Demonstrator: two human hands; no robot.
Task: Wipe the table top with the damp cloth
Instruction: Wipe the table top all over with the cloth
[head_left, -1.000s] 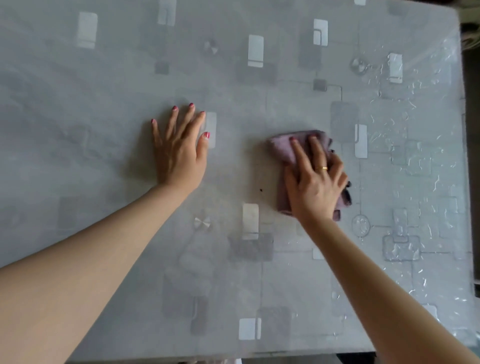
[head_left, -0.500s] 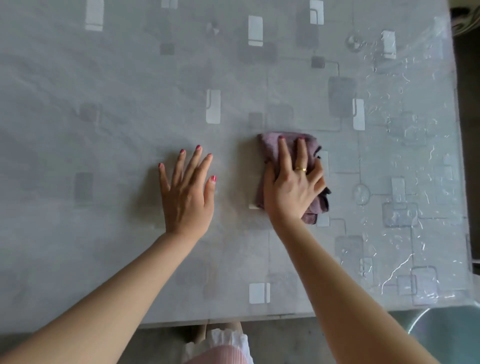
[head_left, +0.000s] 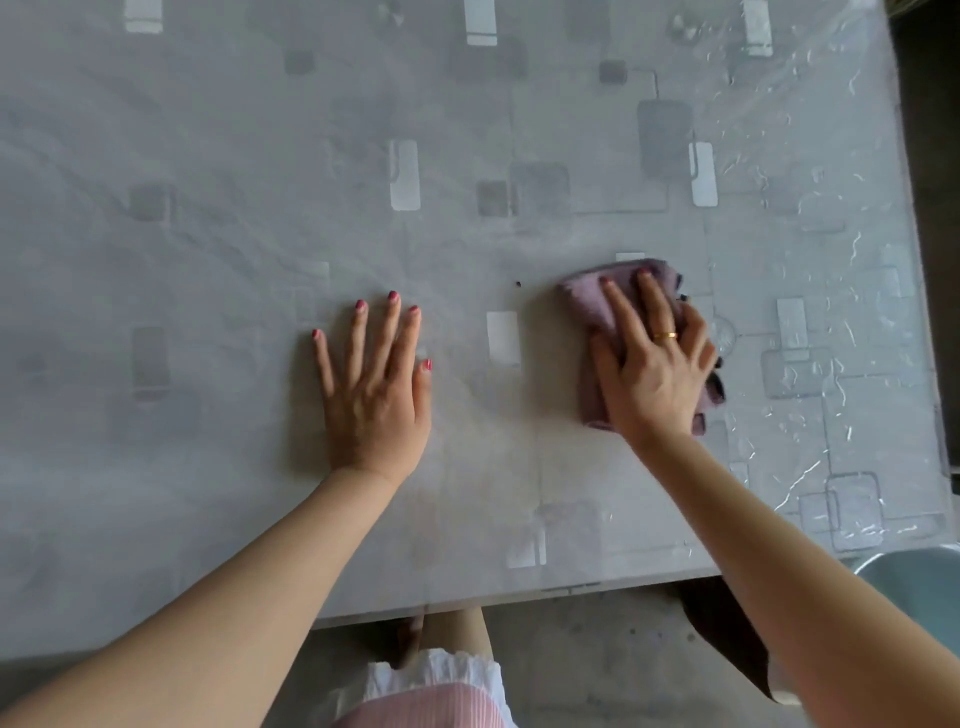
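A grey table top (head_left: 234, 260) under clear plastic, printed with pale squares, fills the head view. A folded purple cloth (head_left: 589, 306) lies on it right of centre. My right hand (head_left: 652, 364) presses flat on the cloth with straight fingers, a gold ring on one finger; most of the cloth is hidden under the palm. My left hand (head_left: 374, 389) rests flat on the bare table to the left of the cloth, fingers spread and holding nothing.
A small dark speck (head_left: 518, 283) sits on the table just left of the cloth. The plastic is wrinkled and shiny along the right side (head_left: 831, 364). The near table edge (head_left: 519, 592) runs below my hands; a pale green rounded object (head_left: 919, 577) shows at the lower right.
My right hand has slid the cloth to the right, away from my left hand. The dark speck now lies uncovered left of the cloth. My left hand stays flat on the table.
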